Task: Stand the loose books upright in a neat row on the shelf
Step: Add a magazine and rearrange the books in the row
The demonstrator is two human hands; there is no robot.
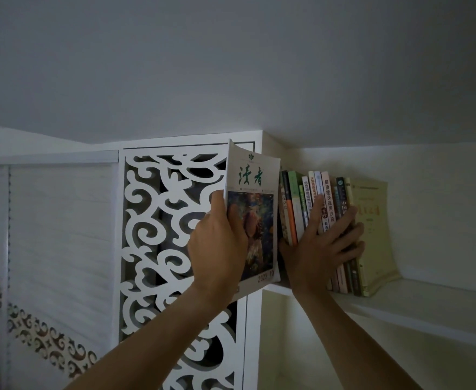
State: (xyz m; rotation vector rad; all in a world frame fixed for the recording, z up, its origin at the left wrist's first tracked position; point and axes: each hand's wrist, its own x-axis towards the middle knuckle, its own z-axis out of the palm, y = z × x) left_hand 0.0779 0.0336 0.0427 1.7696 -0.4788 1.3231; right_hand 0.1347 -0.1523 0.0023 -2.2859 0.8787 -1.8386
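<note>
Two bare hands reach up to a white shelf (417,302). The left hand (217,243) grips one magazine (252,209) upright at the shelf's left end, thumb across the cover and the other fingers curled behind its spine. Just beside it the right hand (319,249), fingers (346,220) straight and spread, presses against a row of books (315,192), roughly a dozen, leaning rightward onto one pale yellow book (374,235). Left stands one carved white lattice panel (160,220)

dim, greyish light | soft shadows | sharp focus | wide-angle edge bending
</note>
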